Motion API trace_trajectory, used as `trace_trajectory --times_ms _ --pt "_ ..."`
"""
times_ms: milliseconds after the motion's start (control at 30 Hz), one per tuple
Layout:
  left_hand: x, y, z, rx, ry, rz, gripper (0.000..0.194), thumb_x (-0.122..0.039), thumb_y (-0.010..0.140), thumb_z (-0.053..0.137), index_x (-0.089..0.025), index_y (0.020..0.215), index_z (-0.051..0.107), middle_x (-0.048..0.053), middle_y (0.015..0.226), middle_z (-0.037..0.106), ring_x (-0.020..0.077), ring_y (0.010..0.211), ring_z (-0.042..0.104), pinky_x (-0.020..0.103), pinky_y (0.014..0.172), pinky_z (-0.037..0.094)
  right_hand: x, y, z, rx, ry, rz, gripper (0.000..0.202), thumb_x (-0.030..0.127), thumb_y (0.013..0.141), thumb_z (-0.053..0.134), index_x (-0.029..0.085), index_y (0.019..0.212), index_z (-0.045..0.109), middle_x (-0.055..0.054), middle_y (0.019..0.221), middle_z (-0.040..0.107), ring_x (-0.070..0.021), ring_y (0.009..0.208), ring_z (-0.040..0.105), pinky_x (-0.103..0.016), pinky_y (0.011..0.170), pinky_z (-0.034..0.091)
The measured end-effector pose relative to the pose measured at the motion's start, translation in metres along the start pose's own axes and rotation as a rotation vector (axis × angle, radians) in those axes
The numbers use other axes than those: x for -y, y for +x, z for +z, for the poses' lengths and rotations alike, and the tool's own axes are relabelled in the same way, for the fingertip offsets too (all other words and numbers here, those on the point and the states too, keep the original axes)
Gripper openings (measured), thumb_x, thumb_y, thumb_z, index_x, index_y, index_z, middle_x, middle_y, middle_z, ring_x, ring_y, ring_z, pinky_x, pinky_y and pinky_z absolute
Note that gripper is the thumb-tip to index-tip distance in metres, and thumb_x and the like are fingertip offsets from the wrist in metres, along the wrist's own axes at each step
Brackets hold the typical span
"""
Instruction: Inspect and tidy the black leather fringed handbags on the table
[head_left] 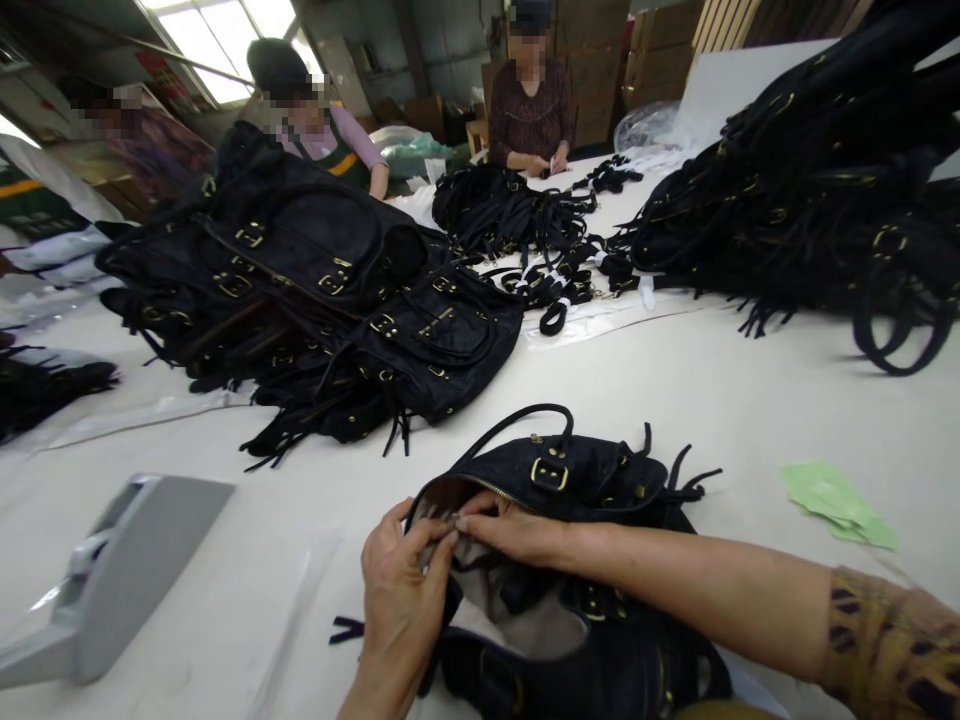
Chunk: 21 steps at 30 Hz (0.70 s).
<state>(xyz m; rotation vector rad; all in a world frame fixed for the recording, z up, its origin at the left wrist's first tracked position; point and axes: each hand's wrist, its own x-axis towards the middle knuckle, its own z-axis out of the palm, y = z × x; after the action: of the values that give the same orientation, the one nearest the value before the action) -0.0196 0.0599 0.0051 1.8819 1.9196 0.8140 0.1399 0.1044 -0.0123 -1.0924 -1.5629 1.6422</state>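
A black handbag [600,470] with brass buckles and thin tassels lies unzipped in front of me, its pale lining [540,615] showing through the mouth. At the left end of the opening, my left hand [409,575] is closed in a pinch on the lining beside the zipper edge. My right hand [517,530] reaches in from the right, thumb and finger pinched at the same spot. The fingertips of both hands nearly meet there. Any small part between them is too little to make out. One looped handle [525,420] stands up behind the opening.
Black handbags are piled at the back left [300,240] and at the right [795,200]. Bundled black straps [517,215] lie between them. A grey tape dispenser [142,570] stands at left, green paper slips [836,500] at right. Several people work across the table.
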Motion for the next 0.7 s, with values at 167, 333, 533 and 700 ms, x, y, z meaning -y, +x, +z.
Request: trace_trajectory --times_ms 167,333,533,700 --pt "-0.020 -0.011 -0.035 0.016 -0.113 -0.079 0.024 -0.048 0.080 0.058 -0.027 0.074 0.068 0.004 0.119 0.054 0.0266 0.114 0.050 0.040 0.091 0.046 0.057 -0.018 -0.047 0.201 -0.503 -0.333 0.018 0.010 0.084 0.058 0.012 0.068 0.066 -0.003 0.072 0.059 -0.0126 0.067 0.052 -0.023 0.062 0.038" --pt "-0.057 -0.021 -0.057 -0.037 -0.282 0.054 0.015 -0.038 0.083 0.060 -0.025 0.079 0.064 0.002 0.106 0.063 0.0189 0.102 0.059 0.024 0.085 0.048 0.072 -0.031 -0.053 0.119 -0.326 -0.336 0.018 0.012 0.086 0.056 0.014 0.092 0.073 -0.004 0.081 0.068 -0.0144 0.075 0.061 -0.022 0.070 0.046" --pt "-0.075 -0.027 -0.042 0.116 -0.629 -0.214 0.027 -0.047 0.084 0.058 -0.020 0.090 0.061 0.004 0.093 0.067 0.0152 0.080 0.063 0.023 0.073 0.050 0.060 -0.041 -0.040 0.023 -0.114 -0.240 0.026 0.021 0.086 0.054 0.014 0.103 0.071 -0.006 0.086 0.069 -0.0161 0.079 0.062 -0.026 0.075 0.048" --pt "-0.079 -0.030 -0.035 0.105 -0.776 -0.360 0.030 -0.047 0.079 0.064 -0.018 0.078 0.060 -0.001 0.071 0.062 0.0084 0.057 0.049 0.017 0.054 0.040 0.066 -0.045 -0.038 0.033 0.121 -0.023 0.020 0.029 0.075 0.066 0.013 0.086 0.072 -0.004 0.075 0.068 -0.0121 0.060 0.056 -0.021 0.056 0.042"
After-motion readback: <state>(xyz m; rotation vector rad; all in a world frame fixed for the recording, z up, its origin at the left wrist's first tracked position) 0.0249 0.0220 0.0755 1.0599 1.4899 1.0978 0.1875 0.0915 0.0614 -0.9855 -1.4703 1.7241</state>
